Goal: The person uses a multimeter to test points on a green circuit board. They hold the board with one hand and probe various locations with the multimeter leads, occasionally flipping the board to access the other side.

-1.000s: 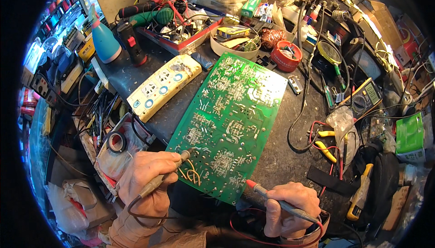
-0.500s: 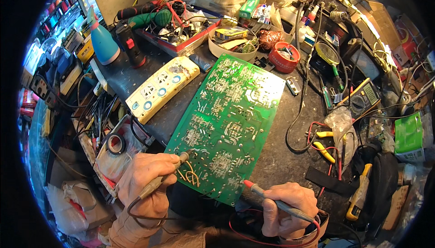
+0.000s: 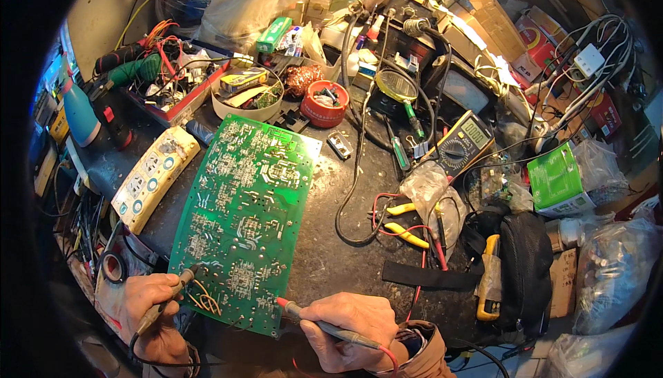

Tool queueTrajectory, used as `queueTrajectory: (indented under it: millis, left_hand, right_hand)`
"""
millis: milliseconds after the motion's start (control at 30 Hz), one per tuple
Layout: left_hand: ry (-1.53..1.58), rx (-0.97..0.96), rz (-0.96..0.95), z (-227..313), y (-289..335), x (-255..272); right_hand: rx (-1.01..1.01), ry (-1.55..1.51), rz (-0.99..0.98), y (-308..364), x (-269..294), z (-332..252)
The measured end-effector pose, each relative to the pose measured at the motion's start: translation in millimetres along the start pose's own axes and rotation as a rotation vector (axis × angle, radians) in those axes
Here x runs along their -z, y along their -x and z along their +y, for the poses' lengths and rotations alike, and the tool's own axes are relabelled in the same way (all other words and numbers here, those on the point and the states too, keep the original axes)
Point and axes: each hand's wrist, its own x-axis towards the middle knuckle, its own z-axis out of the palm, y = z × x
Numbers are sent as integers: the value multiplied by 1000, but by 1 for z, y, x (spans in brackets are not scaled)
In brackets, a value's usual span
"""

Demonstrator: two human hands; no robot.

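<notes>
A large green circuit board lies tilted on the dark workbench, its soldered side up. My left hand is closed around a grey test probe with a dark lead; its tip meets the board near the lower left edge. Closed on a second test probe, with a red tip and red lead, is my right hand. That red tip is at the board's lower right edge; contact is too small to tell. Tan wires curl up from the board between the probes. A yellow-edged multimeter stands to the right.
Left of the board is a cream power strip. Behind it sit a round tub of parts and a red round container. Yellow-handled pliers, a magnifier and a black strap lie rightward, among cables.
The view has swung to the right, so the bench and board appear further left. Both hands still hold their probes at about the same spots on the board.
</notes>
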Motion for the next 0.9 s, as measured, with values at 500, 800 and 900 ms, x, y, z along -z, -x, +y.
queueTrajectory:
  millis: [500, 800, 900]
  left_hand:
    - [57, 37, 10, -2, 3, 0]
    - [31, 29, 20, 3, -2, -2]
    - [19, 4, 50, 4, -5, -5]
  right_hand:
    - [58, -32, 63, 3, -6, 9]
    - [-73, 33, -25, 8, 0, 4]
    - [-55, 59, -16, 9, 0, 6]
